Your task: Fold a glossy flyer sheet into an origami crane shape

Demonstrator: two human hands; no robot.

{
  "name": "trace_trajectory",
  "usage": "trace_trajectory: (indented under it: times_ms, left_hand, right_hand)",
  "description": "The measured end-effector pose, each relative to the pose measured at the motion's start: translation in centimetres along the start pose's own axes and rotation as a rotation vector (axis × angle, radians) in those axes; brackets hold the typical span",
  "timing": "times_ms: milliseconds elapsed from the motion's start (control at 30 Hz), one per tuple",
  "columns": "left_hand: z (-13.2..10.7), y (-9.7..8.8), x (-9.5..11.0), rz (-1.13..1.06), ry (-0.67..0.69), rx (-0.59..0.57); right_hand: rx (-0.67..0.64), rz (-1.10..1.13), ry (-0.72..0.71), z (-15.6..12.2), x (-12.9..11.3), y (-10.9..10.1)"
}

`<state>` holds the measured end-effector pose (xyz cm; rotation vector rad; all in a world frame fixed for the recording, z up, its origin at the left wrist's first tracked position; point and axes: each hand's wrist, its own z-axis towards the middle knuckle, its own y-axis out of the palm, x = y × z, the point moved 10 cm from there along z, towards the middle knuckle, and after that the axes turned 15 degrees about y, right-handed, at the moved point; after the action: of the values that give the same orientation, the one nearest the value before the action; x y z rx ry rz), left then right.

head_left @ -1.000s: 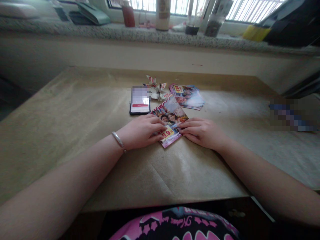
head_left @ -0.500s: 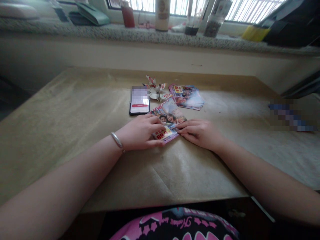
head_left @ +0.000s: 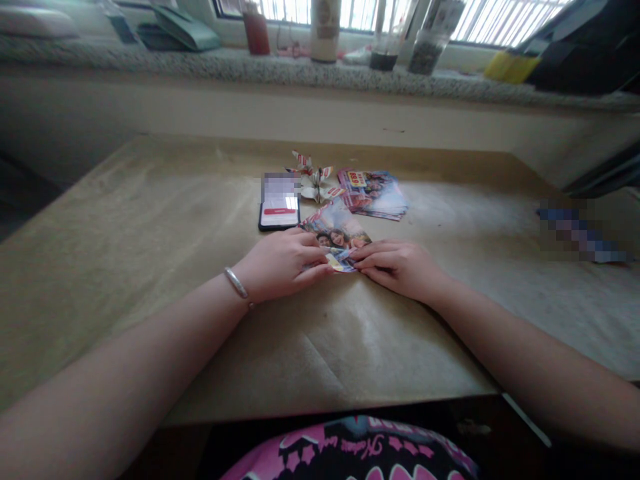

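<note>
A colourful printed flyer (head_left: 343, 223) lies on the table in front of me, its near edge folded up. My left hand (head_left: 290, 265), with a silver bangle at the wrist, grips the left part of that edge between thumb and fingers. On the right corner of the fold, the fingertips of my right hand (head_left: 395, 267) are closed on the paper. Just beyond the flyer are folded paper shapes (head_left: 317, 187), a phone (head_left: 280, 203) with a lit screen and a stack of similar flyers (head_left: 377, 193).
The table (head_left: 175, 280) has a pale, creased covering. A blurred blue strip (head_left: 583, 233) lies at its right side. Along the stone windowsill (head_left: 280, 70) stand a red container (head_left: 257, 30), several bottles or jars, and a yellow item (head_left: 510, 67).
The flyer's near edge, flat with its yellow price patch showing before, is now turned up and shorter. My left thumb has moved up and inward with it. My right hand has hardly moved.
</note>
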<state>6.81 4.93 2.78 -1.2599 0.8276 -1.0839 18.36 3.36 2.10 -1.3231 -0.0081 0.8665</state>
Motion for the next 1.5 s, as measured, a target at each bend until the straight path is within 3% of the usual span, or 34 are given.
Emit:
trace_trajectory:
  times_ms: [233, 400, 667, 867, 1200, 1500]
  left_hand:
    - [0.2, 0.1, -0.8, -0.087, -0.080, 0.065]
    - [0.0, 0.1, -1.4, -0.080, -0.103, 0.109]
    - [-0.2, 0.4, -1.9, 0.000, -0.115, 0.095]
    - [-0.3, 0.5, -2.3, 0.096, -0.196, 0.056]
    - [-0.4, 0.7, -2.9, 0.188, -0.242, 0.013]
    - [-0.7, 0.2, -3.2, 0.230, -0.264, 0.063]
  right_hand:
    - [0.003, -0.010, 0.002, 0.2, -0.4, 0.2]
    - [0.052, -0.077, 0.083, 0.2, 0.5, -0.2]
    - [0.069, -0.095, 0.065, 0.1, 0.1, -0.4]
    - [0.058, -0.161, 0.067, 0.4, 0.4, -0.1]
    - [0.031, -0.543, 0.193, 0.3, -1.3, 0.9]
    - [0.093, -0.382, 0.093, 0.6, -1.0, 0.7]
